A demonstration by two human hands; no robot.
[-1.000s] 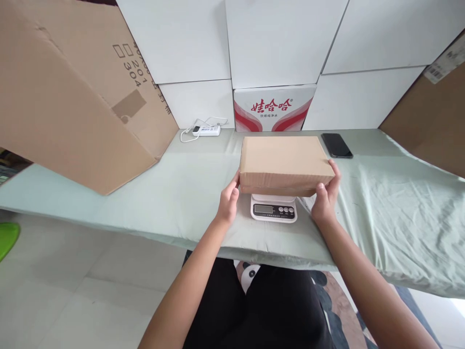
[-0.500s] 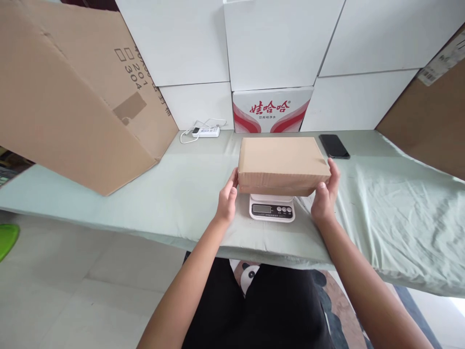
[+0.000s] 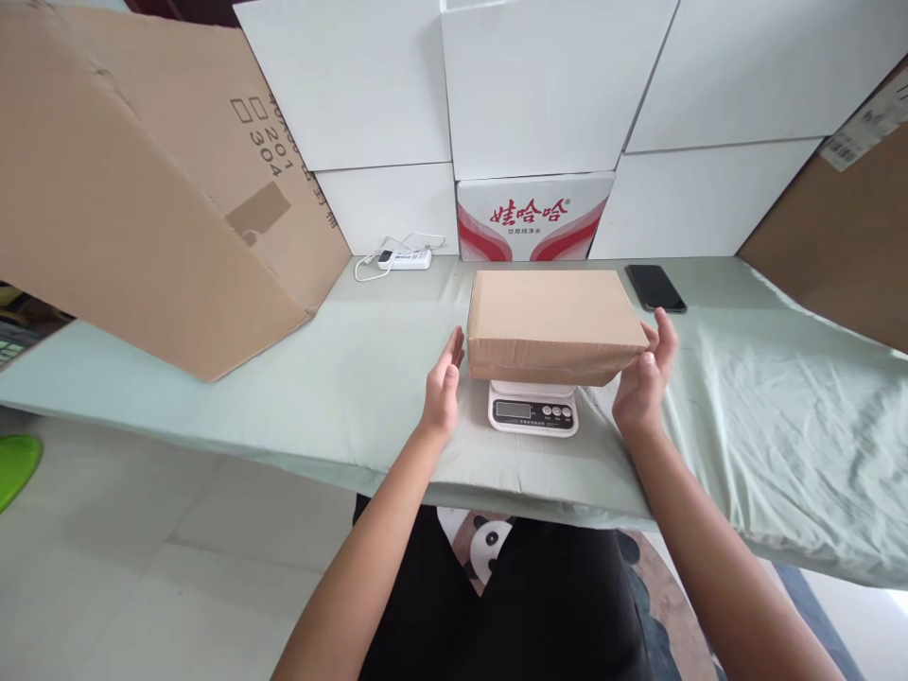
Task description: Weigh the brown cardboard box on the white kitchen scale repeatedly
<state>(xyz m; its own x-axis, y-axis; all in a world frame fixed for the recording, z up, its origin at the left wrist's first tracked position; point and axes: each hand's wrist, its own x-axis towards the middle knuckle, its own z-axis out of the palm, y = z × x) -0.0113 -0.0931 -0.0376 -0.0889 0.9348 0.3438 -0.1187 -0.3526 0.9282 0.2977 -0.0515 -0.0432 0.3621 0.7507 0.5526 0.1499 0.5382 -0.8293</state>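
A flat brown cardboard box (image 3: 551, 322) rests on a small white digital kitchen scale (image 3: 532, 410), on a table under a pale green cloth (image 3: 369, 378). My left hand (image 3: 444, 388) is open, fingers straight, just off the box's left end with a thin gap showing. At the box's right end my right hand (image 3: 644, 378) is open too, fingers spread, the thumb at or very near the front corner. Neither hand grips the box.
A large brown carton (image 3: 142, 208) leans over the table at the left. White boxes and a red-and-white printed carton (image 3: 533, 216) line the back. A white power strip (image 3: 403, 257) and a black phone (image 3: 655, 287) lie behind the scale. Another brown carton (image 3: 837, 236) stands at right.
Both hands held the box's ends before; now they have let go and drawn slightly outward, fingers opened. The box stays on the scale.
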